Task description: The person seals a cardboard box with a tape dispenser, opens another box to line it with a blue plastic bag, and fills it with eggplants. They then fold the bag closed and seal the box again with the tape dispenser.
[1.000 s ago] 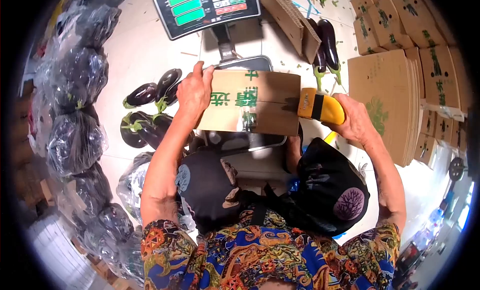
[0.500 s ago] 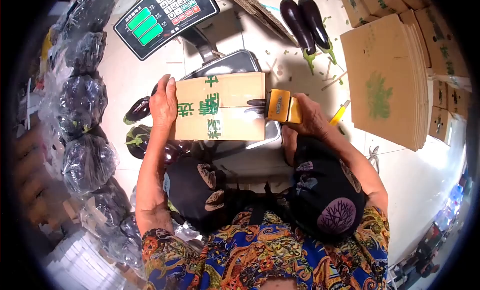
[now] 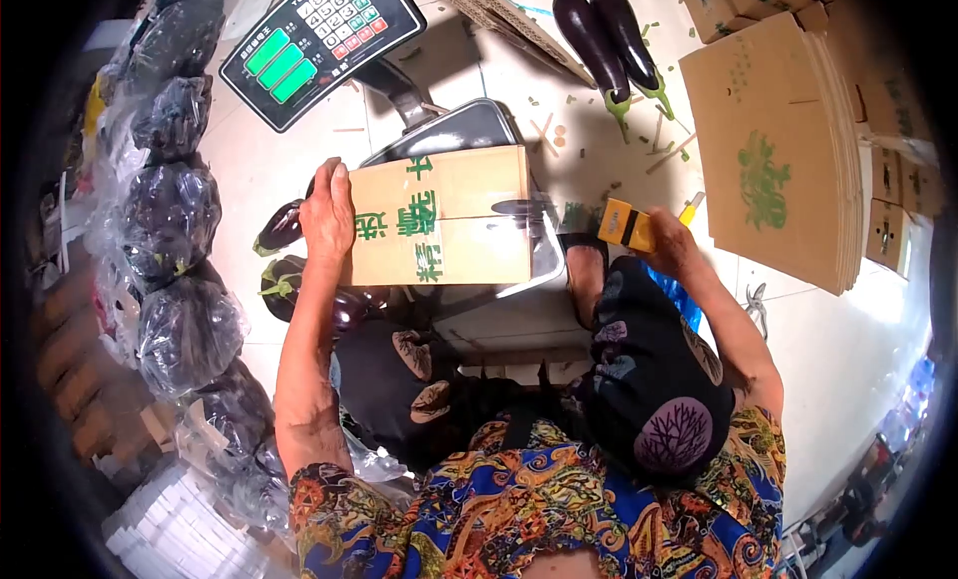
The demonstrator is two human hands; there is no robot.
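Observation:
A closed cardboard box (image 3: 469, 255) with green printed characters lies on the platform of a scale (image 3: 439, 132). My left hand (image 3: 327, 210) grips the box's left end, fingers along its edge. Clear tape covers part of the seam near the right end. In my right hand (image 3: 671, 245) is a yellow tape dispenser (image 3: 616, 225), held apart from the box on its right side. A strip of clear tape with green marks (image 3: 576, 218) appears to stretch between them. Dark purple eggplants (image 3: 282, 225) lie left of the box, partly behind my left arm.
The scale's display (image 3: 289, 65) stands at the upper left. Two long eggplants (image 3: 589, 40) lie on the floor beyond. Flattened cartons (image 3: 753, 130) are stacked at right, near a yellow cutter (image 3: 690, 210) and pliers-like clippers (image 3: 756, 308). Bagged eggplants (image 3: 172, 215) line the left.
My right hand has moved right and slightly down with the tape dispenser, away from the box's end, drawing out tape. My left hand stays on the box.

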